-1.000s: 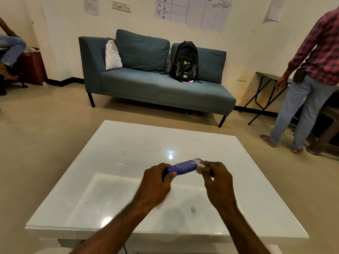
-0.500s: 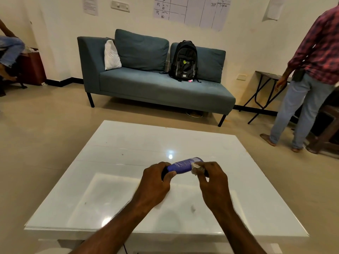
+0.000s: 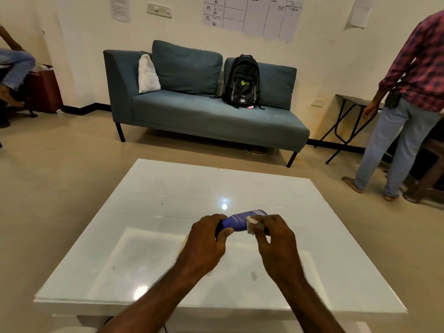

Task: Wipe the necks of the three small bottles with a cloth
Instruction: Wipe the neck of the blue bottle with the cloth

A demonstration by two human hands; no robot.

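I hold the bottle (image 3: 236,222) lying sideways above the worktop (image 3: 168,188). My left hand (image 3: 206,239) is clamped on one end, my right hand (image 3: 276,239) pinches the cloth (image 3: 251,224) against the body. It seems light, smooth, maybe slippery; I cannot see the neck.

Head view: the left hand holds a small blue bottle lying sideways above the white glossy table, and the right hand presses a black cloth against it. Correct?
One detail is wrong. The head view shows a whitish cloth, not black, pinched in the right hand. The left hand does hold the small blue bottle sideways above the white glossy table.
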